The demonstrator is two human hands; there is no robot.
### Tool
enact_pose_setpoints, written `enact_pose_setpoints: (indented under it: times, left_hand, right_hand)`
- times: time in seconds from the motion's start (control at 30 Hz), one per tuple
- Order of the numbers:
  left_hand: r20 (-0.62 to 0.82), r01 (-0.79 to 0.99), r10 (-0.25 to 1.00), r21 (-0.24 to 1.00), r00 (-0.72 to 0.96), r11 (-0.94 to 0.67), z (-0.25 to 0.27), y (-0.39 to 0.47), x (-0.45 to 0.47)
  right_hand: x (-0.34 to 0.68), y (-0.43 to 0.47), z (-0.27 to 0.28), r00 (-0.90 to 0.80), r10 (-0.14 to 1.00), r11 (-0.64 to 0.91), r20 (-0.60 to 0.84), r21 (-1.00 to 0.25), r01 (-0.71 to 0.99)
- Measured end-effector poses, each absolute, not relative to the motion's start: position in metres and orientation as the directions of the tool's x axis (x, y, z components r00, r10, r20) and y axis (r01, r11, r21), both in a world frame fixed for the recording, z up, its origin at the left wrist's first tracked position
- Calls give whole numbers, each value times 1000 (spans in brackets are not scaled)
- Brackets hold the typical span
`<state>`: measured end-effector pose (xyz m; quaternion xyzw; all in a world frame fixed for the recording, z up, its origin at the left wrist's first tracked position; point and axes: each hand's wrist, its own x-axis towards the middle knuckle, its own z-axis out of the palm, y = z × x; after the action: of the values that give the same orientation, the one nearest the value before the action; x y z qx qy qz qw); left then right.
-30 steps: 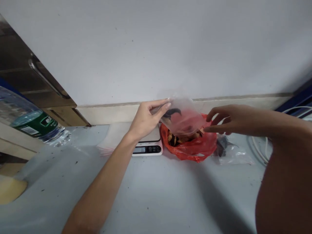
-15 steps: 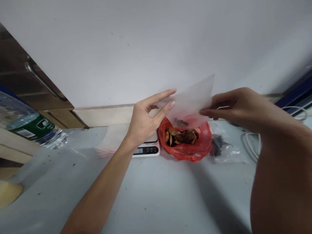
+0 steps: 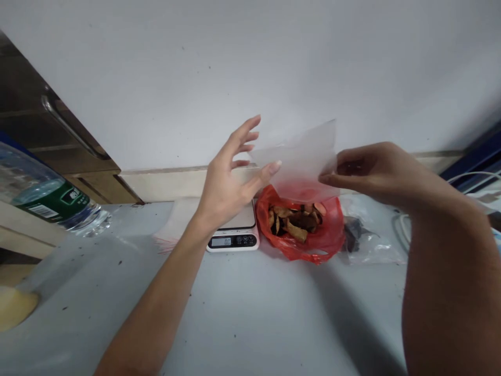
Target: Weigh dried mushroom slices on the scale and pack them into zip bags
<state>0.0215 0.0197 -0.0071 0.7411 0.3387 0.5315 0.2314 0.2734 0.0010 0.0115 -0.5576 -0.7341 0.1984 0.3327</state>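
My right hand (image 3: 360, 167) pinches the right edge of a translucent plastic bag (image 3: 301, 162), holding it up above the red plastic bag (image 3: 299, 255). My left hand (image 3: 230, 175) is open at the other side, fingers spread and raised; its thumb tip is by the translucent bag's left edge, and I cannot tell whether it touches. Brown dried slices (image 3: 295, 222) lie in the red bag, whose mouth is open. Behind and below my left hand sits a white digital scale (image 3: 235, 242), its display reading about 0.0.
Flat translucent bags (image 3: 176, 222) with pink edges lie left of the scale. A clear plastic bag (image 3: 373, 245) with dark contents lies right of the red one. A water bottle (image 3: 55, 201) stands at left, a yellowish round object (image 3: 15, 308) nearer. A wall (image 3: 195, 94) rises behind.
My left hand's fingers have come off the translucent bag and spread upward. The dark pieces seen at the translucent bag's lower part no longer show there. My right hand keeps its pinch.
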Motion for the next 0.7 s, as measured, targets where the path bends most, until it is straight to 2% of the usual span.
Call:
enact_pose_setpoints:
  times: [0.1, 0.17, 0.23, 0.33, 0.4, 0.47, 0.57, 0.63, 0.7]
  left_hand:
    - [649, 312, 729, 662, 217, -681, -1, 21, 10]
    - [643, 332, 734, 658, 218, -676, 2, 24, -1]
    - [646, 327, 744, 676, 170, -661, 4, 26, -13]
    - [617, 242, 786, 758, 35, -606, 3, 31, -35]
    - [522, 147, 853, 846, -26, -513, 1, 33, -52]
    - [374, 66, 926, 927, -55, -370, -2, 36, -71]
    - [231, 21, 960, 973, -155, -231, -6, 38, -101]
    - [211, 147, 948, 973, -240, -179, -9, 38, -122]
    - [159, 340, 945, 939, -285, -56, -12, 37, -142]
  right_hand:
    - [251, -2, 20, -186, 901, 400, 391, -589, 702]
    - [237, -2, 21, -205, 879, 447, 430, -598, 665]
    - [225, -1, 17, -218, 888, 451, 404, -675, 584]
    - [208, 5, 6, -274, 916, 386, 292, -824, 414]
    - [193, 8, 0, -266, 925, 345, 269, -889, 300]
    - [177, 11, -6, -170, 941, 324, 291, -920, 219]
    - [153, 12, -10, 2, 943, 325, 332, -924, 203]
    - [138, 12, -11, 66, 899, 401, 433, -875, 272]
    - [123, 11, -10, 46, 809, 524, 586, -754, 397]
